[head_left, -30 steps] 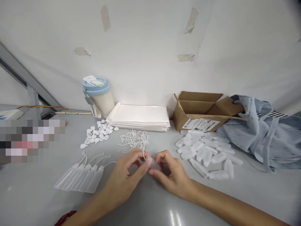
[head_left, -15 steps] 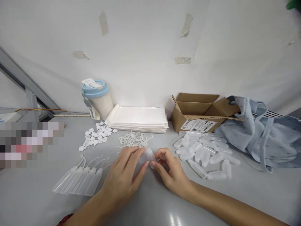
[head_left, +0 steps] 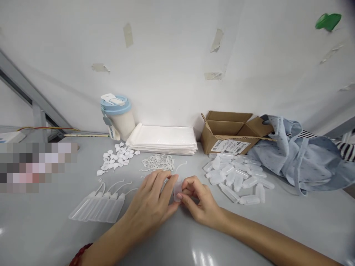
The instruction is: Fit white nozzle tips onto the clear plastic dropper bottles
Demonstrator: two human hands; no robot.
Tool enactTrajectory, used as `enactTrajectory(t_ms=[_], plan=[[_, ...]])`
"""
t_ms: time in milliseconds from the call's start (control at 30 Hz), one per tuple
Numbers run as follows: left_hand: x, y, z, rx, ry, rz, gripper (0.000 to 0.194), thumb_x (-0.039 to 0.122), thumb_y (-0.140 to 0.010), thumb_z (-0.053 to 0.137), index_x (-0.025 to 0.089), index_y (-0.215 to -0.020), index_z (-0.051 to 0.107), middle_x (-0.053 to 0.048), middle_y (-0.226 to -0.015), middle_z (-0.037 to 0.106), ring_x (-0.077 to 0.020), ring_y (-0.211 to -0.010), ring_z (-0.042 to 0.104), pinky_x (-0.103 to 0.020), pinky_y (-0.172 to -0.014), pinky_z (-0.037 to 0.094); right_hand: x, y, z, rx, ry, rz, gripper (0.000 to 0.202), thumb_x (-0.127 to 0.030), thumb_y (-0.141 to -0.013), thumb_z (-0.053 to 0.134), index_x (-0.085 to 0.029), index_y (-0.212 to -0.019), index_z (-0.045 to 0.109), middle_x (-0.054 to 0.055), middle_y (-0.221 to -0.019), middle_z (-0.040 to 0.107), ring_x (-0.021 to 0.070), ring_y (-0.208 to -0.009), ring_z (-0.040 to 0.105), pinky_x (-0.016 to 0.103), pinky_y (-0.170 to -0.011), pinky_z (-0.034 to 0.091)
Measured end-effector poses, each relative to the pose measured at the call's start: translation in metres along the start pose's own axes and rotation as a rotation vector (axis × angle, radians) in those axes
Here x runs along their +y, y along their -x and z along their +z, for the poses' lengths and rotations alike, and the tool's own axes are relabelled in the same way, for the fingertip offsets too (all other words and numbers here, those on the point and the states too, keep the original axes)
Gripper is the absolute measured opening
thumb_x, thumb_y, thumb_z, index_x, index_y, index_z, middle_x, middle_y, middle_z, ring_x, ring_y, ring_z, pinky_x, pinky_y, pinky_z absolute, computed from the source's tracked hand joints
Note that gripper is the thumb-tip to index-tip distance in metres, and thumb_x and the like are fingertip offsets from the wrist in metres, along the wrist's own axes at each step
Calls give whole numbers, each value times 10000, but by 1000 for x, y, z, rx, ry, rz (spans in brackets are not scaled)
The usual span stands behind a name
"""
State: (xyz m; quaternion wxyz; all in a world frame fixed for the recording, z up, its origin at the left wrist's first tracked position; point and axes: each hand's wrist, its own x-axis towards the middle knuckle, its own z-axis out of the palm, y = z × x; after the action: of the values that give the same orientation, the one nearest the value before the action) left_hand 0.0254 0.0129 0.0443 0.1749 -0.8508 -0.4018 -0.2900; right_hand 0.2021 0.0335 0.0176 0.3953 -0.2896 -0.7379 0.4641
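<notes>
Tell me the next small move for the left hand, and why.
Probably close the left hand on the small bottle's top and check its fit: the right hand steadies the body, a thin curved tube rises from the top, and the left fingers are right beside it.

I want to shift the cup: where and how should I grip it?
Probably around the cup, just below the lid, from the front, over the caps: its round side faces you, while the strap hangs at left and the packets sit close at right.
</notes>
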Motion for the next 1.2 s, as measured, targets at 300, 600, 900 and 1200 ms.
enactTrajectory(t_ms=[300, 600, 900, 1200], plan=[[-36, 8, -34, -182, 115, -31, 354, 267, -817, 636, 195, -1143, 517, -106, -1110, 550, -303, -1105, 461, -451, -934, 411, -6, 3, 0, -56, -26, 3, 143, -316, -939, 481, -221, -999, 392, 58, -885, 638, 153, -719, 635, 310, -656, 512], [-75, 63, -68, -450, 138, -209, 403, 342, -766, 676, 283, -1143, 546, -59, -1230, 517, -342, -1283, 341, -495, -985, 391, -3, 1, -3, -12, 3, 75, 132, -324, -958, 458, -209, -1008, 418, 58, -856, 643, 155, -703, 639, 334, -676, 531], [-76, 72, -73, -609, 143, -199, 410, 290, -765, 669, 281, -1159, 556, -69, -1296, 499, -344, -1321, 309, -490, -1005, 401, -2, 3, -2, 2, 98, 0, 80, -286, -956, 467, -217, -988, 442, 45, -816, 658, 150, -685, 640, 297, -632, 539], [-84, 69, -70, -596, 138, -169, 428, 284, -741, 677, 284, -1156, 575, -69, -1263, 532, -329, -1290, 370, -452, -985, 418, 0, 7, -2, -21, 90, 25, 93, -278, -946, 479, -226, -1003, 427, 29, -825, 635, 141, -697, 627, 296, -648, 541]])
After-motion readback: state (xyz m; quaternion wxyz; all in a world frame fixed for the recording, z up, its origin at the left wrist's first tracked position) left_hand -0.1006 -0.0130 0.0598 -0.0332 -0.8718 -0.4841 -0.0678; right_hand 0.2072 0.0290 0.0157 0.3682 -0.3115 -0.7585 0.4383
